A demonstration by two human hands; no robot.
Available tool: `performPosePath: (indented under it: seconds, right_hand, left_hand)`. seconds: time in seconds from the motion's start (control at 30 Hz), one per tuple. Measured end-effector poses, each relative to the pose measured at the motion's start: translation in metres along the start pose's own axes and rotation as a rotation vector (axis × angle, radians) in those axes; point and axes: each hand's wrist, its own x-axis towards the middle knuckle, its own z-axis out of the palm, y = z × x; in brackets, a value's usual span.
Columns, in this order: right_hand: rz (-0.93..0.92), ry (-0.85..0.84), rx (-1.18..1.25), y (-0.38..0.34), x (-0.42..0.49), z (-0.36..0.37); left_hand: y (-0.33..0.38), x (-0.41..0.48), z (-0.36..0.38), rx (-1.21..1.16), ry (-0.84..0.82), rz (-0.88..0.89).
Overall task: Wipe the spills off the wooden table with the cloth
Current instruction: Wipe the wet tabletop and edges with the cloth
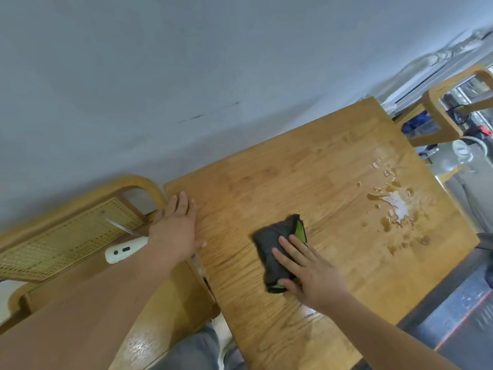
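Note:
A folded dark grey cloth [272, 244] with a green edge lies on the wooden table [293, 182] near its middle. My right hand [306, 271] lies flat on the cloth's near part, fingers straight and spread. A spill [397, 206] of pale liquid with scattered drops sits on the table to the right of the cloth, apart from it. My left hand [176, 228] rests flat on the table's left edge, fingers straight.
A wooden chair with a woven cane back [66, 239] stands left of the table, with a white device [125, 249] on its seat. Another wooden chair [448, 110] stands beyond the far right corner. A grey wall runs behind the table.

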Motion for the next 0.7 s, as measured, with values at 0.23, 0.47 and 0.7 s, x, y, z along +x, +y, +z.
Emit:
performPosePath:
  seconds: [0.23, 0.47, 0.7]
  right_hand:
    - [0.796, 0.028, 0.360, -0.033, 0.022, -0.014]
    - [0.210, 0.165, 0.381, -0.063, -0.022, 0.016]
    - [0.257, 0.280, 0.613, 0.021, -0.077, 0.014]
  left_hand:
    - [0.062, -0.021, 0.015, -0.070, 0.073, 0.124]
    - [0.143, -0.079, 0.062, -0.101, 0.020, 0.476]
    - [0.206, -0.095, 0.086, -0.040, 0.011, 0.188]
